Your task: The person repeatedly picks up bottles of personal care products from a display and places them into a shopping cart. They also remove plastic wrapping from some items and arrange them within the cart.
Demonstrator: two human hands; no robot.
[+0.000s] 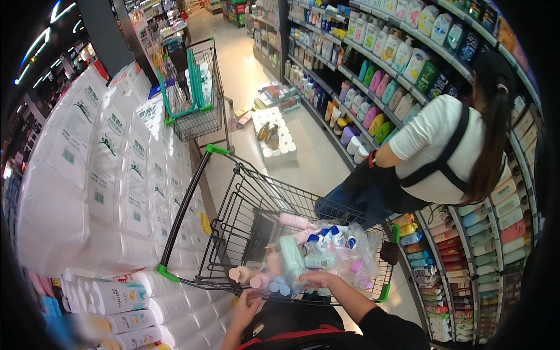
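A wire shopping cart [214, 249] with green corner caps stands right before me. Inside it lie pump bottles [241, 274], a pale green bottle [289, 253], pink bottles [294, 220] and blue-capped white bottles [337, 236]. Clear plastic bags [365, 245] wrap some of the goods. My right hand [318, 279] reaches over the cart's near side, among the bottles beside two light-blue round caps [279, 287]. What its fingers touch is partly hidden. My left hand [248, 302], fingers loosely bent and nothing visible in them, is at the cart's near side below the pump bottles.
Stacked white plastic-wrapped packs [135, 175] line the left, with Pantene bottles [120, 297] nearby. A person [433, 148] crouches by the curved bottle shelves [376, 48] at right. Beyond my cart are another cart [197, 118] and a wrapped pack [275, 151] with brown bottles on the floor.
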